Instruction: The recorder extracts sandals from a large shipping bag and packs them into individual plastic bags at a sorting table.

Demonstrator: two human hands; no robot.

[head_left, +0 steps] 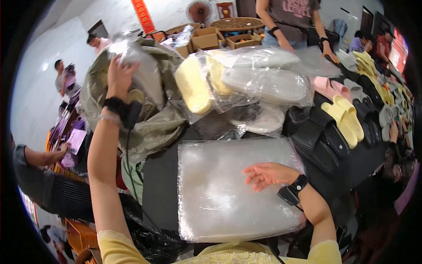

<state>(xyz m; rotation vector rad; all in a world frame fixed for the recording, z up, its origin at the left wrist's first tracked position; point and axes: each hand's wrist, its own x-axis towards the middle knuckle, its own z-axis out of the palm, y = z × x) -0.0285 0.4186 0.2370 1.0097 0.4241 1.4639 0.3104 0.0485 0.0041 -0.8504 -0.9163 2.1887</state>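
Note:
My left hand (119, 75) reaches out at the far left, over the mouth of a green woven sack (99, 83). Its fingers are spread against a shiny clear plastic bag (147, 72) in the sack; what that bag contains is hard to make out. Above a flat stack of clear plastic bags (224, 189) hovers my right hand (270, 174), palm partly up, fingers loosely bent and apart, holding nothing. Beyond the stack lie bagged slippers: a yellow pair (193, 86) and a grey pair (268, 83).
Loose slides crowd the right side: black (314, 136), yellow (345, 119) and pink (329, 88). A person (292, 22) stands across the table, hands near its far edge. Cardboard boxes (205, 39) sit behind. At left, another person's arm (41, 156) holds a paper.

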